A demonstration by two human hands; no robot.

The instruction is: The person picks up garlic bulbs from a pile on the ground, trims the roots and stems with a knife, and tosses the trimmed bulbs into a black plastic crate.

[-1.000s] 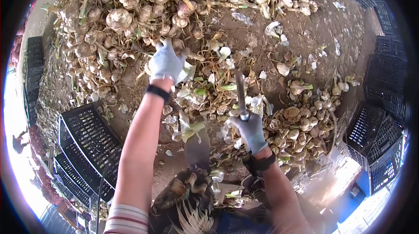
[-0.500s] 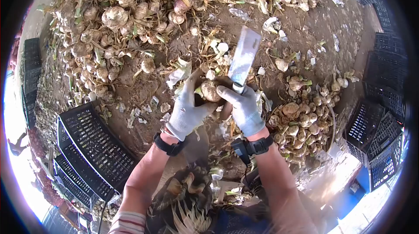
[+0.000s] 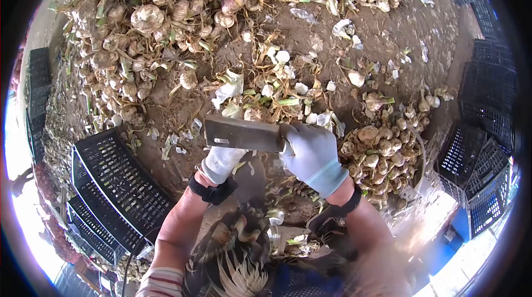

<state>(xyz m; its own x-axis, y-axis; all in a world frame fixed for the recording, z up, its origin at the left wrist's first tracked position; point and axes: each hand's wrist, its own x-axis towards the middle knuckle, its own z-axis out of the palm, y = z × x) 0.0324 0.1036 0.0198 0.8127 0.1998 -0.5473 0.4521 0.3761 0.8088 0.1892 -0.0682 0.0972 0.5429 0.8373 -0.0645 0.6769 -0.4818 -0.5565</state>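
As a broad cleaver [image 3: 244, 133] crosses above the work area, its steel face dull and streaked, the right hand [image 3: 313, 155], in a pale knit glove, is closed in a fist at its near end, a grip that appears meant to keep the heavy rectangular blade steady. The left hand [image 3: 221, 163], gloved alike, sits just behind and below the blade, perhaps to bring whatever it may hold within the cleaver's reach; its fingertips are hidden, and whether they pinch anything cannot be told. Garlic lies on the dirt floor [image 3: 382, 36] in two lots: a large heap [image 3: 147, 18] beyond the hands, its knobbly, soil-caked bulbs tangled with dry stalks and leaves, and a smaller pile [image 3: 385, 153] of rounder, short-stemmed bulbs beside the right hand, seemingly set apart within easy reach. Between them spread papery skins [image 3: 230, 89], white and curled, among green and straw-colored scraps. Black plastic crates [image 3: 122, 175] with slotted walls lean together at left, and further lattice-sided crates [image 3: 487, 86] line the right edge.
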